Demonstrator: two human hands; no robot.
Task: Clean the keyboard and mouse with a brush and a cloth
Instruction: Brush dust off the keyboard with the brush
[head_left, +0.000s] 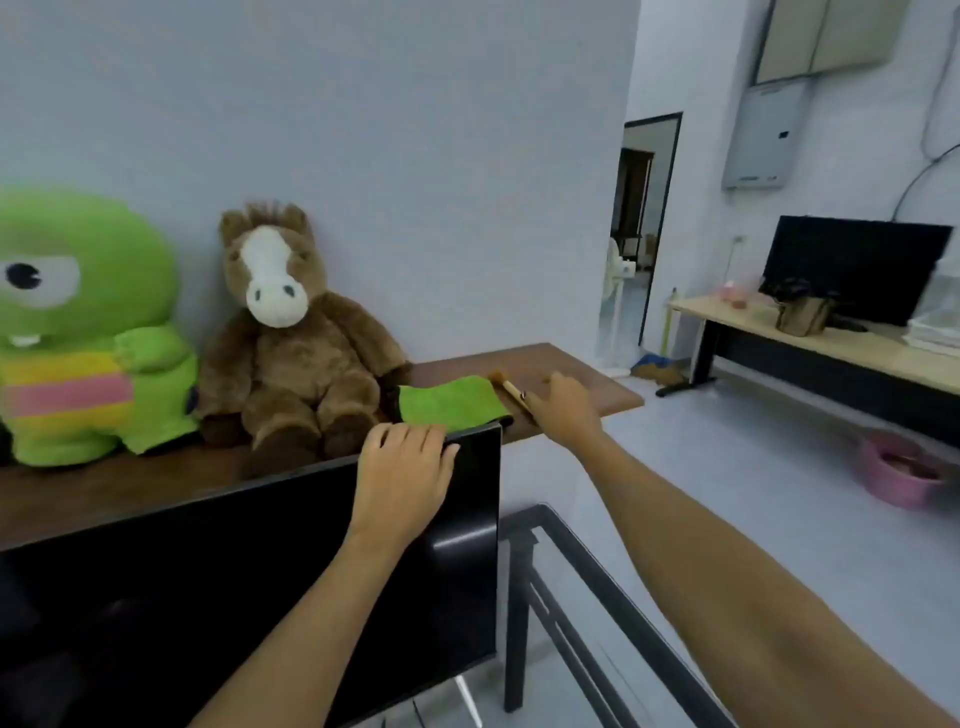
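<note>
Right hand: the right hand is stretched out over the brown shelf, fingers curled down onto the handle end of the brush; whether the grasp is closed cannot be told, since the fingertips are hidden.
Left hand: the left hand is laid palm down on the top edge of the black flat monitor, fingers hooked over the rim, nothing carried.
Brush: a slim wooden-handled brush with tan bristles is lying on the shelf, touching the right edge of the cloth; its long axis runs from the bristles at the far left toward the handle at the near right.
Cloth: a green folded microfibre cloth is spread flat on the shelf, between the plush horse and the brush.
Surface: a dark brown wooden shelf top is set against a pale blue wall behind the monitor.
Shelf companions: a brown plush horse and a green plush dinosaur are seated side by side.
Room: a light wooden desk stands well apart on the right, over a pale tiled floor.
Hidden: keyboard and mouse are not seen; the cloth's near edge is cut off by the monitor.
</note>
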